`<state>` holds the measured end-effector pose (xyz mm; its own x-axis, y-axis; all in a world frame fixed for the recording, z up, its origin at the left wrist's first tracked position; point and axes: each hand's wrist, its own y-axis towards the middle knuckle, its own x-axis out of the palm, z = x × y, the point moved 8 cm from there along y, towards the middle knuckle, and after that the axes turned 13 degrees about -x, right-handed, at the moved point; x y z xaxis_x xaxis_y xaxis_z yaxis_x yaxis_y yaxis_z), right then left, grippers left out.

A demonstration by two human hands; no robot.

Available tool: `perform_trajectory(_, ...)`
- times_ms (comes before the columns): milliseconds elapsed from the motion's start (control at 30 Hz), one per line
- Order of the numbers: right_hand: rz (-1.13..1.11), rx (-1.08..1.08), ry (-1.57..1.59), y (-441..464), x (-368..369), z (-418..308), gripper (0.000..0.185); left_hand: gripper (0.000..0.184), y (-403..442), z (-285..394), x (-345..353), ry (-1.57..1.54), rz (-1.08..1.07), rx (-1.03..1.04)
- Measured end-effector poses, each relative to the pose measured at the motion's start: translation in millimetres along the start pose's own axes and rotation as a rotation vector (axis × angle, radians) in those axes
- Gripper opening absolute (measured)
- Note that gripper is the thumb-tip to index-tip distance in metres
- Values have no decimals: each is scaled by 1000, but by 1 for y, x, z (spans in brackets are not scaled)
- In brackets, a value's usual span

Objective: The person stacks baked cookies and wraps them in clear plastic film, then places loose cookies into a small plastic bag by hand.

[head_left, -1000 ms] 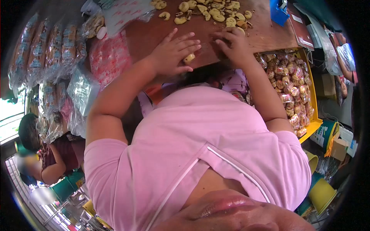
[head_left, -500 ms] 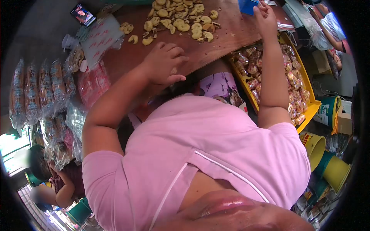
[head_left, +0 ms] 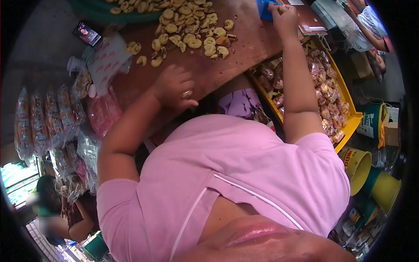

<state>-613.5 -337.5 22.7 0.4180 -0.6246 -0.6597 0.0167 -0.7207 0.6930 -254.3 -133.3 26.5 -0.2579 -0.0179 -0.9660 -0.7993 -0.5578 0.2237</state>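
At the table's near edge, my left hand (head_left: 174, 86) is closed with the thumb out; a small golden-brown piece (head_left: 187, 94), like one of the cookies, shows between its fingers. My right hand (head_left: 286, 19) reaches far forward, its fingers closed against a blue box-like holder (head_left: 264, 9); what they pinch is too small to make out. Beyond my left hand, a loose pile of pale yellow cookies (head_left: 190, 30) with brown filling lies on the brown wooden table (head_left: 246, 52). Some cookies are broken, with crumbs around them.
A yellow crate (head_left: 355, 120) of small wrapped packs (head_left: 327, 89) stands under my right arm. Left are a phone (head_left: 87, 34), printed plastic sheets (head_left: 104, 61) and long hanging packs (head_left: 38, 126). Buckets (head_left: 355, 168) stand right. Other people are at lower left and upper right.
The view has shifted, showing more of the green cloth or tray edge at the back. My right hand has come in against the blue holder. My left hand has turned slightly, its fingers more curled.
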Motion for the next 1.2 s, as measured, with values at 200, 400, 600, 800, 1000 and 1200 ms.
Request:
perform_trajectory(200,-88,-17,-123,-35,-4,4,37,47,14,-29,-5,-464,255,-544)
perform_trajectory(400,-264,-310,561,-56,-49,-168,20,49,3,-52,5,-1611,598,-1078)
perform_trajectory(600,-343,-703,793,-81,-121,-315,20,52,-5,-37,0,-1799,728,-1177)
perform_trajectory(800,-374,-568,758,-85,-85,-311,25,58,-11,-7,-7,-2054,595,-1012)
perform_trajectory(1000,-478,-394,954,-92,-69,-303,29,64,-6,14,-12,-2286,461,-741)
perform_trajectory(1200,-700,253,1562,-146,3,-285,22,69,1,22,-23,-2232,491,-460)
